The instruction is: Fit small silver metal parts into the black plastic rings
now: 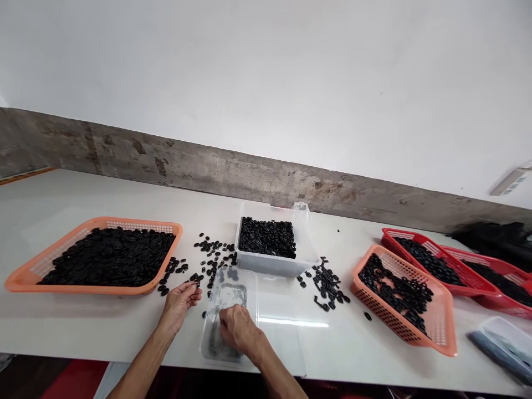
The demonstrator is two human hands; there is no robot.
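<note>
My left hand (182, 300) is just left of the shallow clear plastic tray (251, 288), its thumb and fingers pinched on a small black oval piece (197, 284). My right hand (240, 328) reaches into that tray with the fingers curled closed; whatever is between them is hidden. Small dark bits lie over the tray's bottom. Loose black oval pieces (214, 255) are scattered on the table behind my left hand. Beyond the tray stands a translucent bin (266, 265), partly filled with small black parts (266, 237).
An orange basket (120, 290) heaped with black pieces sits at left. To the right are a loose pile (327, 285), another orange basket (443, 324), red baskets (477, 287) and a clear container (505, 338). A wall (266, 100) runs behind the white table (344, 354).
</note>
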